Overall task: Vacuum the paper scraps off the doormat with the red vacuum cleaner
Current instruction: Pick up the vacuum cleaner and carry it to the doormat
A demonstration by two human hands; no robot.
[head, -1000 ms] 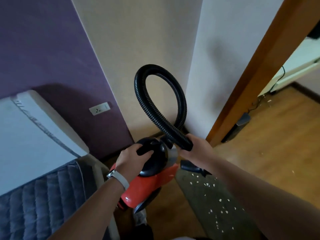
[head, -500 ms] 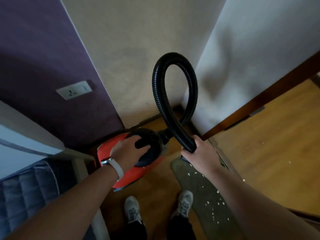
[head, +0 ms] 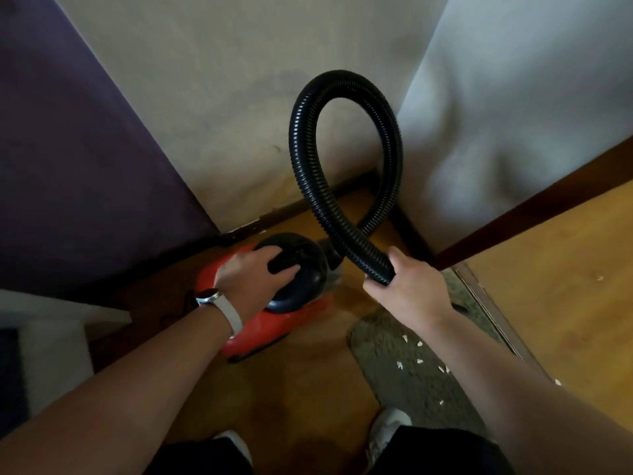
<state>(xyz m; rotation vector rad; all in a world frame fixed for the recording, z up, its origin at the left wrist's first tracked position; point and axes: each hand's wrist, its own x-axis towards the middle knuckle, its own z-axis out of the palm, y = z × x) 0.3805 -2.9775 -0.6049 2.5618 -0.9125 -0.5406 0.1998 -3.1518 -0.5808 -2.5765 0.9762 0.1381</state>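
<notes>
The red vacuum cleaner, carried in the air a second ago, now sits on the floor, left of the doormat. The left hand stays closed round its handle; the right hand grips the hose (nozzle hidden). Paper scraps remain; suction can begin.

Dim indoor light, brightest on your right, where the white wall and wooden floor catch it. Your left side sits in deep shadow. Slight overall softness; wide-angle bending at edges.
</notes>
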